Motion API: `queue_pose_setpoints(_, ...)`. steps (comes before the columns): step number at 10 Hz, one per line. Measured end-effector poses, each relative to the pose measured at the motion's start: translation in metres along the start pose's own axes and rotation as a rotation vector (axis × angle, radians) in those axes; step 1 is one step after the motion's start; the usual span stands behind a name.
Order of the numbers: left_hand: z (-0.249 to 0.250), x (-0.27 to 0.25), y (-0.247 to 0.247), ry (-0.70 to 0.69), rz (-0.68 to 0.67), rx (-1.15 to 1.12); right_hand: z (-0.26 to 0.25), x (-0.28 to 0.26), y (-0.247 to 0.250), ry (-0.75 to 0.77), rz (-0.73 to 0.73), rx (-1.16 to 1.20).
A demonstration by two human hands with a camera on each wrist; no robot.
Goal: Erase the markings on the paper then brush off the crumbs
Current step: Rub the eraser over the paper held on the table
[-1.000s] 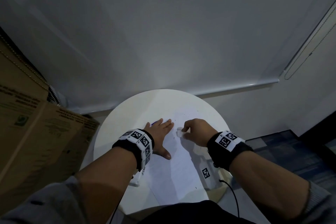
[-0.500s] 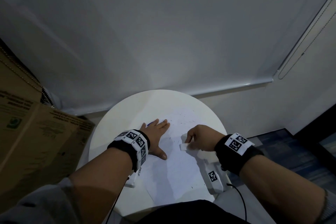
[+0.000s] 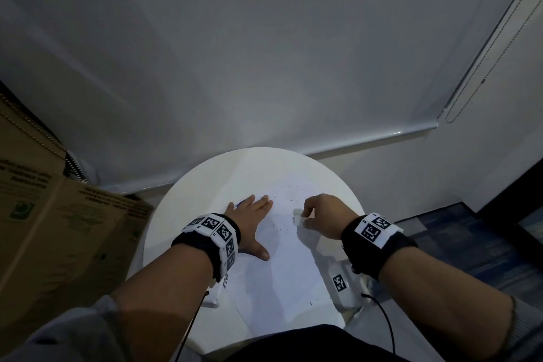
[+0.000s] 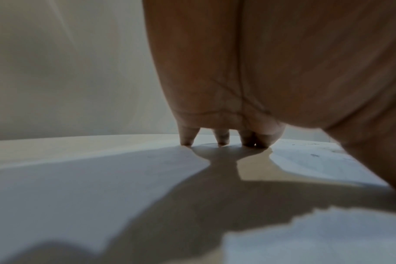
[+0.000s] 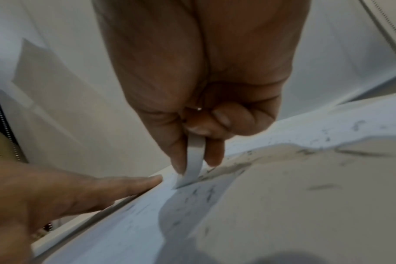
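Observation:
A white sheet of paper (image 3: 282, 261) lies on the round white table (image 3: 188, 203); dark eraser crumbs (image 3: 289, 188) are scattered over its far part. My left hand (image 3: 252, 223) lies flat with straight fingers on the paper's left edge, its fingertips (image 4: 223, 141) pressing down. My right hand (image 3: 317, 211) pinches a white eraser (image 3: 297, 219) between thumb and fingers, its lower end on the paper. In the right wrist view the eraser (image 5: 193, 160) touches the sheet (image 5: 283, 205) among grey crumbs (image 5: 224, 167).
A brown cardboard box (image 3: 53, 229) stands left of the table. A grey wall (image 3: 264, 53) is behind it and a window blind with cord (image 3: 470, 91) at the right. A white tagged device (image 3: 342, 285) with a black cable hangs under my right wrist.
My right hand with the eraser slid toward me and back across the paper, ending slightly right of where it began. The left hand stayed flat on the sheet.

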State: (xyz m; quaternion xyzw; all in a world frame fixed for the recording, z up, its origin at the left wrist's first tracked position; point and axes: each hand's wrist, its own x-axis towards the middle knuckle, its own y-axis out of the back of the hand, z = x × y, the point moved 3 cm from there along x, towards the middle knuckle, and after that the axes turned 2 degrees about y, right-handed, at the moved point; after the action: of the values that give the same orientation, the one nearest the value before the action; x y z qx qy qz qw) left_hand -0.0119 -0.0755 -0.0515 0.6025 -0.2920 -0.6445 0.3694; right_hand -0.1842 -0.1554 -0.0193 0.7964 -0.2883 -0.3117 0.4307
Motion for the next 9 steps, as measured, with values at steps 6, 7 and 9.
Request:
queue_pose_setpoints(6,0.001,-0.002,0.001,0.000,0.009,-0.008,0.003,0.001,0.004,0.017,0.001,-0.037)
queue_pose_setpoints(7,0.001,-0.002,0.001,0.004,0.002,-0.002,0.001,-0.003,-0.002,0.089,-0.141,-0.022)
queue_pose_setpoints(9,0.000,-0.002,0.001,0.010,-0.001,-0.010,0.015,-0.001,0.011,0.018,-0.006,-0.033)
